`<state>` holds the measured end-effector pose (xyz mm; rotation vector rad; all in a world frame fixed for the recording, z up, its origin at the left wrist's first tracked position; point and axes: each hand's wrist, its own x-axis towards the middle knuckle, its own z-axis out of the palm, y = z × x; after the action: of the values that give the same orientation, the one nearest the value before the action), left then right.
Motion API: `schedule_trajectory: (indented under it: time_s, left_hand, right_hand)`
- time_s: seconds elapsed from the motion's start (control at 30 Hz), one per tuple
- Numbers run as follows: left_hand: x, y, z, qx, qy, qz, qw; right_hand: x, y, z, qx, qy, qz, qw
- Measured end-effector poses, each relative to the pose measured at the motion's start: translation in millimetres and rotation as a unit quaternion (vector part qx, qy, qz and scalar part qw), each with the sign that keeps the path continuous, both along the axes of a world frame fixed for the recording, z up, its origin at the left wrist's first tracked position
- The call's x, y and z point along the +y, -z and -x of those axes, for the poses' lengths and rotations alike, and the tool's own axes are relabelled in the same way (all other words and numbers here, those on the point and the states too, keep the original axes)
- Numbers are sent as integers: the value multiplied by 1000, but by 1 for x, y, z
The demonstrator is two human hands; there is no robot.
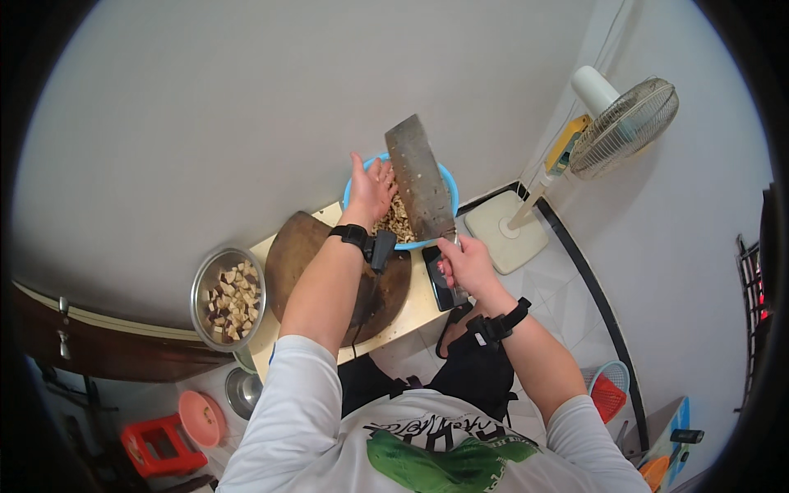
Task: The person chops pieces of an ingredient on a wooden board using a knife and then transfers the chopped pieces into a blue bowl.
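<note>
My right hand [467, 264] is wrapped around the handle of the cleaver [419, 177], likely to keep my fingers clear of its blade, which slants over the blue basin [453, 194]. My left hand [372, 191] is open, fingers spread, over the basin's left side; I can't tell whether it touches the blade. The chopped pieces [398, 222] lie in the basin, below and between my hands. The basin sits just beyond the cutting board [297, 251], presumably for easy reach.
</note>
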<state>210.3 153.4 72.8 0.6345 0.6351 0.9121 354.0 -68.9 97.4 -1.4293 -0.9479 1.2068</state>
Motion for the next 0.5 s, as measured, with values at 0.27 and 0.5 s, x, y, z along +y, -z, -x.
schedule_trajectory:
  time_s: [0.27,0.5]
  left_hand:
    - [-13,-15,-3,-42,58,29,997]
    - [-9,-9,-4,-39,59,46,996]
  right_hand:
    - [9,3,8,18,-29,23,999]
    - [21,14,12,54,-37,38,997]
